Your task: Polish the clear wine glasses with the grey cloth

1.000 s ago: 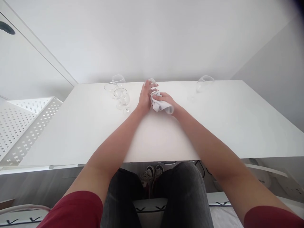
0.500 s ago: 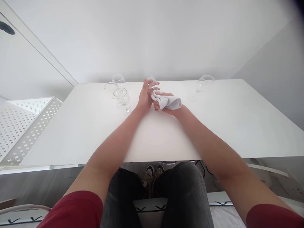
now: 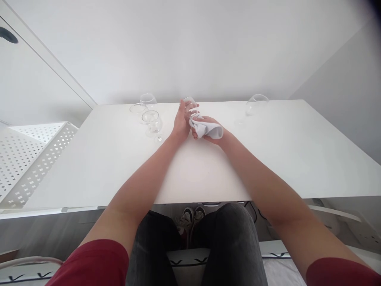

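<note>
Near the back of the white table, my left hand (image 3: pixel 182 121) is wrapped round the bowl of a clear stemmed glass (image 3: pixel 189 102), which is tilted. My right hand (image 3: pixel 210 119) grips a white cloth (image 3: pixel 205 127) and presses it against the lower part of that glass. The cloth hides the glass's stem and foot, and its loose end hangs over my right wrist. Left of my hands stand a small stemmed glass (image 3: pixel 154 123), a second glass (image 3: pixel 138 108) and a third glass (image 3: pixel 149 100), grouped close together.
A larger stemmed glass (image 3: pixel 256 105) stands alone at the back right of the white table (image 3: pixel 119 171). Behind the table rises a white wall (image 3: pixel 190 47). A perforated white panel (image 3: pixel 32 159) borders the table on the left.
The cloth's loose end has swung slightly left and twisted in my right hand. My left hand and the glass have barely moved.
</note>
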Demonstrator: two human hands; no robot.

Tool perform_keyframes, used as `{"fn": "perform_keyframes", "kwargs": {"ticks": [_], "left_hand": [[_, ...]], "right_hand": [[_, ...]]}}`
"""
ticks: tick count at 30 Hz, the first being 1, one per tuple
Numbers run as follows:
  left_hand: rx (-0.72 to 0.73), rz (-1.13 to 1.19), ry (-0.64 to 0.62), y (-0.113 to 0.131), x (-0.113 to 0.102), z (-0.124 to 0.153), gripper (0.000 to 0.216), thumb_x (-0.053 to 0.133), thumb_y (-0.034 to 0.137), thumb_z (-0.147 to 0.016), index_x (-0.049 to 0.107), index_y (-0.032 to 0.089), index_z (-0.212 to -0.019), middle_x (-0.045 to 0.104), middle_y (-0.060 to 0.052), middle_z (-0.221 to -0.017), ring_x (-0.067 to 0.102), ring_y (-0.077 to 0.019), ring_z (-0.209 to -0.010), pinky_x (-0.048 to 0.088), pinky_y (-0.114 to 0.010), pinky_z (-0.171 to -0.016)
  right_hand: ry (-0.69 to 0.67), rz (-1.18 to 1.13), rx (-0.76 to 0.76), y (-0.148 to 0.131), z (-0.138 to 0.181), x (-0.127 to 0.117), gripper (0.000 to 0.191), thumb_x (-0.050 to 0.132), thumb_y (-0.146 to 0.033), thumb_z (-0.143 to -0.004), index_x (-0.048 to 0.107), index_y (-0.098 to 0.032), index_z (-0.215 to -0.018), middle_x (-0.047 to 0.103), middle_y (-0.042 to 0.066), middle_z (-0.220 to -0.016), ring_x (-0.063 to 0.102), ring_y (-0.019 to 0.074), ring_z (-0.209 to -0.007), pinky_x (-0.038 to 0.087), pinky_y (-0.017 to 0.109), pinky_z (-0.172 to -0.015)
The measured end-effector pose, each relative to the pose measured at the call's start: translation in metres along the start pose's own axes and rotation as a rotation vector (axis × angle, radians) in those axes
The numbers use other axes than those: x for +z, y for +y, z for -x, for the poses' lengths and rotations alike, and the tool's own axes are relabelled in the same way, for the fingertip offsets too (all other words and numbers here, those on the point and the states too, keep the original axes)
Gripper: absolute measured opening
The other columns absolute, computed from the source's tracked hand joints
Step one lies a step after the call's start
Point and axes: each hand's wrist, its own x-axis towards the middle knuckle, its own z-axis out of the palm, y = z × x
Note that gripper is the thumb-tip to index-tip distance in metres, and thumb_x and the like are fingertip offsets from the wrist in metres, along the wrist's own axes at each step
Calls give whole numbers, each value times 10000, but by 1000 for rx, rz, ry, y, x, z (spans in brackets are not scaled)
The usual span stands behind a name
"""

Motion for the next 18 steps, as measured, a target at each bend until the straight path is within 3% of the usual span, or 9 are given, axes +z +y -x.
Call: {"fn": "perform_keyframes", "kwargs": {"ticks": [4, 6, 9, 11, 16, 18], "left_hand": [[43, 10, 19, -1, -1, 0, 362, 546, 594, -1019, 649, 250, -1067, 684, -51, -1097, 626, -118, -815, 558, -266, -762], [38, 20, 11, -1, -1, 0, 363, 553, 589, -1017, 638, 238, -1053, 677, -52, -1072, 621, -115, -798, 556, -269, -762], [2, 34, -26, -1, -1, 0, 387, 508, 593, -1036, 621, 223, -1037, 678, -44, -1043, 642, -116, -793, 565, -280, -784], [-13, 40, -36, 0, 0, 0, 404, 497, 608, -1036, 630, 227, -1038, 690, -42, -1050, 651, -120, -799, 569, -285, -789], [37, 23, -1, 0, 0, 1, 346, 572, 583, -1010, 669, 254, -1059, 689, -49, -1088, 621, -123, -813, 548, -285, -768], [47, 12, -11, 0, 0, 2, 335, 566, 576, -1016, 671, 259, -1050, 688, -52, -1100, 611, -124, -824, 536, -294, -789]], "right_hand": [[224, 187, -156, 9, -7, 6, 368, 889, -472, -772, 668, -193, -864, 681, 31, -829, 619, 183, -751, 509, 304, -666], [163, 111, -91, 8, -6, 5, 380, 889, -482, -763, 665, -190, -859, 668, 28, -798, 610, 181, -719, 502, 309, -647], [-45, -93, 47, 2, -1, 0, 428, 869, -539, -762, 623, -193, -816, 607, 16, -726, 576, 176, -626, 499, 341, -610], [-74, -105, 58, 0, 0, -2, 440, 858, -557, -767, 607, -198, -808, 597, 14, -726, 573, 178, -618, 503, 353, -613], [251, 293, -189, 7, -6, 8, 333, 850, -464, -801, 654, -197, -838, 664, 33, -806, 586, 186, -743, 489, 313, -664], [251, 301, -179, 6, -5, 9, 338, 854, -468, -794, 648, -201, -821, 656, 32, -788, 579, 188, -734, 486, 314, -657]]}}
